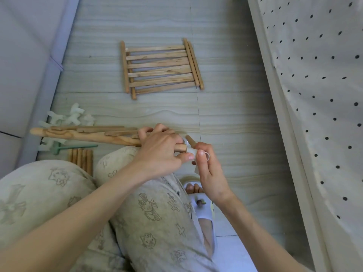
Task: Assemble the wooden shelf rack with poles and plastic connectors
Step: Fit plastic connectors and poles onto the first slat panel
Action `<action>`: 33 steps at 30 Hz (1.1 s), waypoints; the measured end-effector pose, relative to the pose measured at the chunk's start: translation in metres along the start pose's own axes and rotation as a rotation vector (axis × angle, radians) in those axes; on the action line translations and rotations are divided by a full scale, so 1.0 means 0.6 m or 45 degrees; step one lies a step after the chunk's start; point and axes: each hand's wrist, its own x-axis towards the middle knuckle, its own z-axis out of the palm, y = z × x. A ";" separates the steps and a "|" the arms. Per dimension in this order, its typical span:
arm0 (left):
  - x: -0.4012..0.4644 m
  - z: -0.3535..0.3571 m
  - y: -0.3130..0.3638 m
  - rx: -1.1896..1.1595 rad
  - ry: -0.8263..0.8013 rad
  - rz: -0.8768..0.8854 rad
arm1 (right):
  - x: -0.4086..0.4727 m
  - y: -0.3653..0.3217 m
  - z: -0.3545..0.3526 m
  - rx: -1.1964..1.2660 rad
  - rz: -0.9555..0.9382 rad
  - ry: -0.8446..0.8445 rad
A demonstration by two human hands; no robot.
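1. My left hand (161, 148) has its grip curled round the end of a slatted shelf panel (88, 134) that lies across my knee, with its long rail reaching out to my left.
2. My right hand (208, 169) pinches a translucent plastic connector (193, 152) between thumb and fingers, right at the tip of that rail.
3. A short wooden pole (190, 141) stands out of the connector, angled away from me.
4. Farther out on the floor (225, 107) lie two more shelf panels (160, 66), stacked flat and a little askew.
5. To my left, a heap of spare connectors (66, 116) sits just beyond the held panel.
6. Nearer my knee lie a bundle of short poles (81, 160) and a small green mallet (64, 148), touching the floor beside them.
7. A dotted sheet (318, 75) hangs along my right side.
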 end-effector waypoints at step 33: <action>0.029 -0.046 -0.057 0.126 0.016 0.144 | 0.078 -0.038 0.001 -0.209 0.065 0.127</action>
